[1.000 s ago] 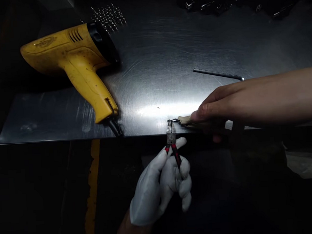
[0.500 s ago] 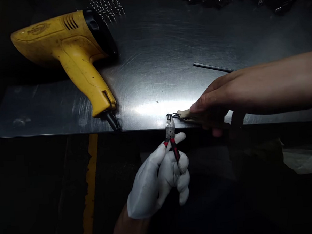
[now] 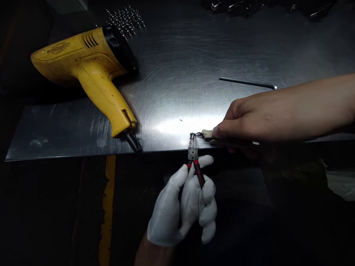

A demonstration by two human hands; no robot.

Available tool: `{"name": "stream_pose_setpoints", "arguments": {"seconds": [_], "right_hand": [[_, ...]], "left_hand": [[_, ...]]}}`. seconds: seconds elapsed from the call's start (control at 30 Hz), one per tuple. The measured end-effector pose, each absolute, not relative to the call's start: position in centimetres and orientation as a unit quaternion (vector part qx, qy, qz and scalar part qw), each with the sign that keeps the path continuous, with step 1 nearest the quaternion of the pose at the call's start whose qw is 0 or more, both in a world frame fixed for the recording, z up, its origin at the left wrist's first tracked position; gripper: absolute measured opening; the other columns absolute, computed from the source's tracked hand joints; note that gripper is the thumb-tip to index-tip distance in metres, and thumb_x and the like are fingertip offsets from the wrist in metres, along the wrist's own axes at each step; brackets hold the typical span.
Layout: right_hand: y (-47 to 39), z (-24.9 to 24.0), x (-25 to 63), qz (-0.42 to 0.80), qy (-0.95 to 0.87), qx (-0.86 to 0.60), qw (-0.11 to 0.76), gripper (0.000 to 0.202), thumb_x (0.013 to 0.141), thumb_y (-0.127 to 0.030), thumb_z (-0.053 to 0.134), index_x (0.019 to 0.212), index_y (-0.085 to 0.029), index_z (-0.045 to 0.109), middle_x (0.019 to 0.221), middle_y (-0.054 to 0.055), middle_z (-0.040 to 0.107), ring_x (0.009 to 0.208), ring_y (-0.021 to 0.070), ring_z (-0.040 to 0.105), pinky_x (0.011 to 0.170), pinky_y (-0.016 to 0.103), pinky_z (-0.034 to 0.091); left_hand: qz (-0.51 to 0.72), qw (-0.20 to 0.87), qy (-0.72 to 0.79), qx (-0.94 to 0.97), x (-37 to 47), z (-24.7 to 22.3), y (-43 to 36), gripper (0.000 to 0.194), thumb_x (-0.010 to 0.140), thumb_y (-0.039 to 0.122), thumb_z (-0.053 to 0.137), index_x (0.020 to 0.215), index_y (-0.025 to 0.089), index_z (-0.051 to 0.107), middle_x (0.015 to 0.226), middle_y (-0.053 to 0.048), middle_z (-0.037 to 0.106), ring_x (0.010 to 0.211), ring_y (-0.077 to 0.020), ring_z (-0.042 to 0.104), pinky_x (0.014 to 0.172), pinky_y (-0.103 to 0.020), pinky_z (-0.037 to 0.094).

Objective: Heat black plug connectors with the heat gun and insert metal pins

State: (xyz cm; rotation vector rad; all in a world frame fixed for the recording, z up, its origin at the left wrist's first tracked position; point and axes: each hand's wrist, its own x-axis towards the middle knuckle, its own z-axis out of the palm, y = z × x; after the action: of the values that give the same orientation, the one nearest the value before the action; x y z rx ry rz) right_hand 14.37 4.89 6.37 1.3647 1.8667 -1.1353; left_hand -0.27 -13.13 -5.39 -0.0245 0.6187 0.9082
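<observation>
Red-and-black pliers (image 3: pixel 193 153) are held at the edge of the worktop (image 3: pixel 175 89), their handles (image 3: pixel 199 175) wrapped by the gloved grip of the left hand (image 3: pixel 169 213), while at two o'clock from them a tan tool (image 3: pixel 207 134) is pinched by the bare grip of the right hand (image 3: pixel 239 120).
</observation>
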Motion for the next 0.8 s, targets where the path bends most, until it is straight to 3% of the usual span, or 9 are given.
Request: {"name": "stream_pose_setpoints", "arguments": {"seconds": [0.3, 0.53, 0.7, 0.8], "right_hand": [[4.8, 6.0, 14.7, -0.441, 0.699, 0.47, 0.309, 0.05, 0.098, -0.053, 0.041, 0.067, -0.021, 0.064, 0.054, 0.002, 0.056, 0.045, 0.0126, 0.05, 0.045, 0.026, 0.036], [4.8, 5.3, 15.2, -0.512, 0.643, 0.505, 0.265, 0.045, 0.095, -0.054, 0.043, 0.086, -0.022, 0.074, 0.079, 0.006, 0.075, 0.059, 0.0211, 0.069, 0.052, 0.031, 0.053], [4.8, 5.7, 14.6, -0.486, 0.645, 0.522, 0.272, 0.04, 0.095, -0.047, 0.045, 0.093, -0.023, 0.076, 0.081, 0.006, 0.077, 0.071, 0.0247, 0.074, 0.056, 0.031, 0.053], [4.8, 5.6, 14.6, -0.486, 0.644, 0.523, 0.276, 0.043, 0.095, -0.052, 0.045, 0.096, -0.023, 0.076, 0.083, 0.007, 0.078, 0.072, 0.0259, 0.074, 0.058, 0.033, 0.054]], "left_hand": [[0.464, 0.857, 0.22, -0.051, 0.4, -5.4, -13.2, 0.051, 0.107, 0.051, 0.02, 0.132, 0.028, 0.058, 0.076, 0.001, 0.061, 0.047, -0.0098, 0.057, 0.042, -0.03, 0.057], [0.501, 0.836, 0.219, -0.031, 0.6, -6.4, -13.6, 0.047, 0.108, 0.044, 0.022, 0.126, 0.024, 0.061, 0.069, 0.003, 0.056, 0.042, -0.0071, 0.054, 0.04, -0.017, 0.046], [0.496, 0.837, 0.229, -0.026, 0.7, -6.8, -13.7, 0.049, 0.107, 0.047, 0.02, 0.125, 0.024, 0.06, 0.071, 0.002, 0.057, 0.042, -0.0089, 0.054, 0.04, -0.019, 0.043], [0.488, 0.845, 0.215, -0.033, 0.5, -7.0, -13.8, 0.051, 0.107, 0.049, 0.018, 0.129, 0.026, 0.057, 0.074, 0.001, 0.058, 0.046, -0.0102, 0.056, 0.041, -0.022, 0.048]]}}
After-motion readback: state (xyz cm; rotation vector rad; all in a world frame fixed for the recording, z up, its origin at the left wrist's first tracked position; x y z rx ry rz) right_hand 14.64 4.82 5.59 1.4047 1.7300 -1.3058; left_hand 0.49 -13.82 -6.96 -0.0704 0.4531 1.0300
